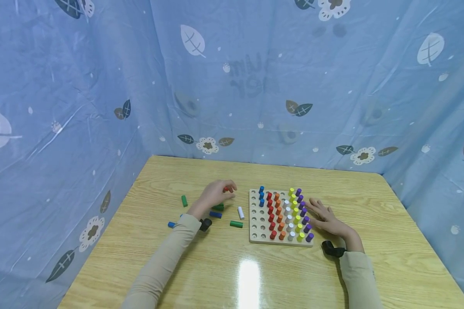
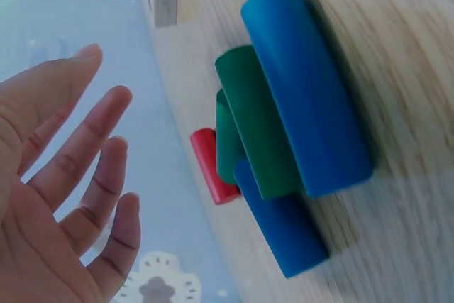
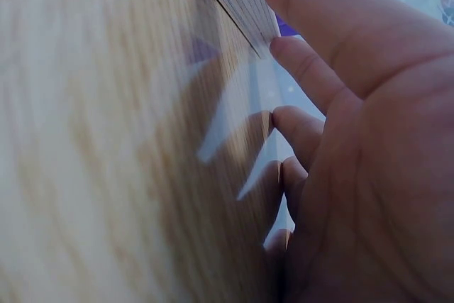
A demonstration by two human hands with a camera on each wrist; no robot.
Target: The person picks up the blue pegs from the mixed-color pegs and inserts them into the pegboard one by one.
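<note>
While left hand (image 1: 215, 193) hovers, right hand (image 1: 330, 221) borders pegboard (image 1: 257, 215).

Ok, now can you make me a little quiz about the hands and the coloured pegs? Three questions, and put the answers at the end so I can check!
1. True or false: the left hand is gripping something.

2. On the board, which colour stands closest to the right hand?
A) red
B) purple
C) white

3. How many blue pegs stand in the board?

Key:
1. False; it is empty in the left wrist view.
2. B; the purple pegs stand along that side.
3. Three.
</note>
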